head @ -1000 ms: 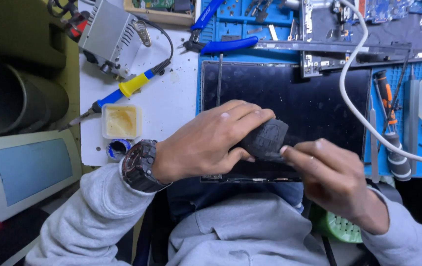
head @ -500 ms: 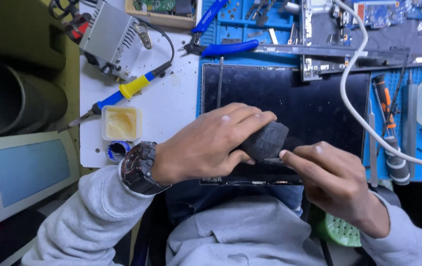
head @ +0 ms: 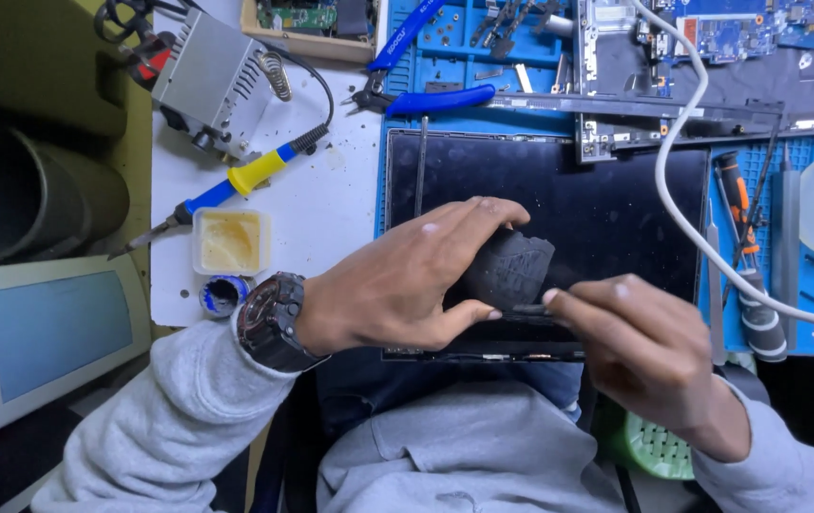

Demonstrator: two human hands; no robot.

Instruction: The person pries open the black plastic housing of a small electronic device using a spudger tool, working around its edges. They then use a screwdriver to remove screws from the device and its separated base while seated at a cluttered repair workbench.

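A person sits at a cluttered repair bench, the left hand [head: 397, 285] wrapped around a dark, rounded lump [head: 513, 268], fingers curled over its top and thumb beneath, holding it just above a black screen panel [head: 606, 204]. The right hand [head: 649, 356] pinches a thin dark tool [head: 532, 309] between thumb and forefinger, its tip touching the lump's lower edge. The work seems to call for a firm left grip and light, shallow strokes, kept clear of the panel below.
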